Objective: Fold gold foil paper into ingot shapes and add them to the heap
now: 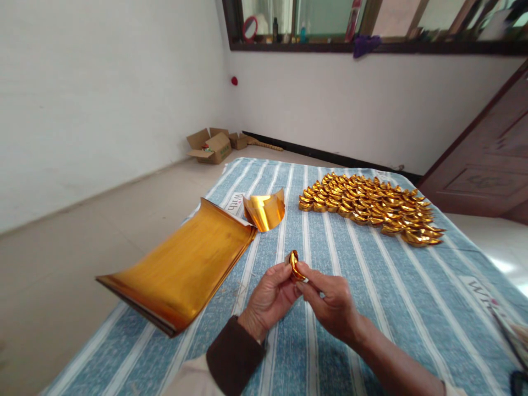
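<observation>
A dark-framed window (324,21) tops a white wall (313,93). Below the window run a black baseboard (297,152) and a pale, light-catching floor (124,220); left of it, a plain side wall (111,93); below its right end, a brown door (487,159).

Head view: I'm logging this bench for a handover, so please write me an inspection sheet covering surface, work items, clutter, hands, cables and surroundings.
Surface: striped blue-and-white cloth, with printed lettering.
Work items: gold sheet stack at left, jutting past the cloth's left edge; curled sheet near its far end; many shaped pieces grouped at far right.
Clutter: dark item at the right edge, blurred and cut off; identity unclear.
Hands: left hand and right hand both grip one gold piece by the fingers.
Cables: nothing seen.
Surroundings: open carton on the floor; window with things on its ledge; brown panel at right.
</observation>
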A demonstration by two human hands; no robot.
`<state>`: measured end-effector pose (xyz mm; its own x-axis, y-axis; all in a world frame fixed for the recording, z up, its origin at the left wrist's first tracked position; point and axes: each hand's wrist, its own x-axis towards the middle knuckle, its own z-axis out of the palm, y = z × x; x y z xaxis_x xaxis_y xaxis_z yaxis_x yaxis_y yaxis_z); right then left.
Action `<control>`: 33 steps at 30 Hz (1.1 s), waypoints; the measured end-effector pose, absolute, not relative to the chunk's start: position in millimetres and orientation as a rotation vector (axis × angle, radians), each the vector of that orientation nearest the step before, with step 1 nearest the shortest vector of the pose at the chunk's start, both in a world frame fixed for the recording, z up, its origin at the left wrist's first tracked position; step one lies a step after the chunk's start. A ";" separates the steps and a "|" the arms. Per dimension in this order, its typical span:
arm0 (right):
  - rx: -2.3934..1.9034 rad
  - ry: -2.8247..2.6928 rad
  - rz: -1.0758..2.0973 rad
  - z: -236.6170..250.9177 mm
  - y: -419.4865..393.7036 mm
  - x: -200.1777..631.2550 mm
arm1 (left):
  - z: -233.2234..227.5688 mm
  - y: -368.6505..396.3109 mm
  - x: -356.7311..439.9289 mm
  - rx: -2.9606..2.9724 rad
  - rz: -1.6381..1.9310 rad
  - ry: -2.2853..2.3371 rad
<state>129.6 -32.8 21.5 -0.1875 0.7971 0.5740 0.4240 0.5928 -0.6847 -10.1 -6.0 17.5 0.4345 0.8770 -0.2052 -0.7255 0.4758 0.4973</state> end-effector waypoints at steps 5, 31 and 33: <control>-0.997 -1.811 0.475 22.5 -33.3 128.6 | 17.6 -6.5 -9.7 0.367 1.024 0.487; -1.246 -1.415 0.929 18.4 -23.3 131.6 | 13.5 -3.7 -8.1 0.197 1.018 0.504; -1.230 -1.453 0.924 21.9 -21.4 135.1 | 13.8 -4.2 -8.6 0.202 1.002 0.504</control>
